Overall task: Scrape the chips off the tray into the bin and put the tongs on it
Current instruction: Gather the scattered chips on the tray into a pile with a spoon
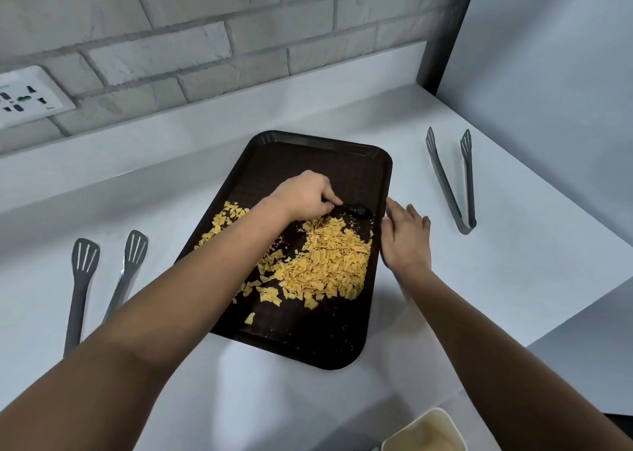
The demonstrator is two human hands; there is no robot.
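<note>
A dark brown tray (308,152) lies on the white counter, its near corner past the counter's front edge. Yellow chips (329,262) are heaped on its right half, with more scattered to the left. My left hand (305,195) grips a black spoon (358,209) whose bowl touches the tray just beyond the heap. My right hand (406,236) rests with straight fingers against the tray's right rim. One pair of grey tongs (452,179) lies to the right of the tray, another pair (102,279) to the left. A cream bin (428,431) shows at the bottom edge.
A brick wall with a white socket plate (27,95) stands behind the counter. A white panel (548,56) closes off the right side. The counter's edge (582,310) drops away at the right front.
</note>
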